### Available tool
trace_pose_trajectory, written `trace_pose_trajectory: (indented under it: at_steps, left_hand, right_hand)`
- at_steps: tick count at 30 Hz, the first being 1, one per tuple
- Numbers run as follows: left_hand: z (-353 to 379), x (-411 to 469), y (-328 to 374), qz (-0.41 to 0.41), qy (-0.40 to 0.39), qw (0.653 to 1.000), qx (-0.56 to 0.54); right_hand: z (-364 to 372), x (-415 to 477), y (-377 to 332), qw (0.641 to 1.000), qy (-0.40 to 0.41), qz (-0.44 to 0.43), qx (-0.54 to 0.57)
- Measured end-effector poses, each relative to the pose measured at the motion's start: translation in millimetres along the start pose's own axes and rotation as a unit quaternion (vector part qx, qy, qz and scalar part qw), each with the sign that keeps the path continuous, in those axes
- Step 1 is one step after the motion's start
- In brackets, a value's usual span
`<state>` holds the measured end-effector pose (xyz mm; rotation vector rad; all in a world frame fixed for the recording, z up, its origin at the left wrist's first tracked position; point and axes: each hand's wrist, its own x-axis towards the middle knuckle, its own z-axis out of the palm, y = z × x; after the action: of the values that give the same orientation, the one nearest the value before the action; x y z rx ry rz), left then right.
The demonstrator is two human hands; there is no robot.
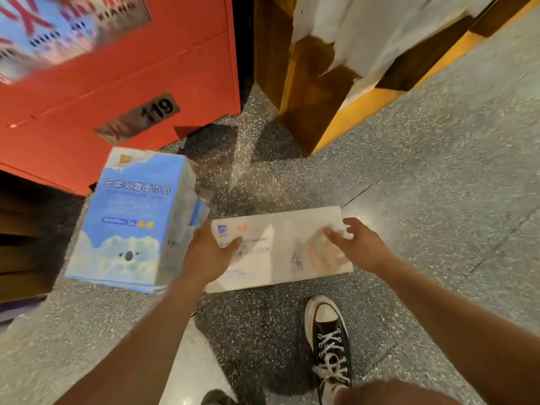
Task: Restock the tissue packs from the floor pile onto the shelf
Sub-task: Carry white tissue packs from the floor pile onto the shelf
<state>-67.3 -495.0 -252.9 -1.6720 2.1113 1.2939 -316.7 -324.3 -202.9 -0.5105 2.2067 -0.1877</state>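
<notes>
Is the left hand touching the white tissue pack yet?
Touching. The head view shows the left hand at the left end of the white tissue pack, its thumb lying across the top face with no gap.

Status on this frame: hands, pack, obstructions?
Left hand grips the white pack at its left end; right hand open over its right end. Pack flat on floor. Blue pack stands close on the left; shoe just behind.
</notes>
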Motion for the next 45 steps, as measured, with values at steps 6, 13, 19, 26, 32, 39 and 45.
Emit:
trace_pose_trajectory:
  at_steps: [6, 13, 19, 26, 32, 39, 45]
  left_hand:
    - [33.5, 31.2, -33.9, -0.113, 0.038, 0.987, -0.109]
    - [28.8, 22.1, -17.5, -0.117, 0.037, 0.982, -0.146]
    - [-10.1, -30.3, 39.3, -0.107, 0.094, 0.962, -0.233]
    - [-142.8, -164.1, 133.6, -0.031, 0.137, 0.956, -0.257]
    - [-299.4, -315.3, 212.8, 0.026, 0.177, 0.95, -0.257]
    - [-434.5, -487.3, 273.1, 0.113, 0.26, 0.913, -0.292]
    - [-483.2, -601.1, 275.0, 0.112, 0.366, 0.881, -0.278]
  right_hand:
    - [37.9, 61.0, 17.6, 0.986, 0.0, 0.073, 0.147]
    - [30.7, 59.4, 27.4, 0.97, 0.035, 0.054, 0.233]
    - [-38.4, 6.9, 2.7, 0.964, 0.095, 0.007, 0.247]
    - [-168.6, -154.9, -64.1, 0.957, 0.126, -0.044, 0.257]
    - [-277.8, -328.8, -140.6, 0.952, 0.14, -0.095, 0.255]
    - [-362.3, -508.0, -199.2, 0.937, 0.123, -0.165, 0.281]
    - [-393.0, -604.0, -231.7, 0.909, 0.102, -0.279, 0.292]
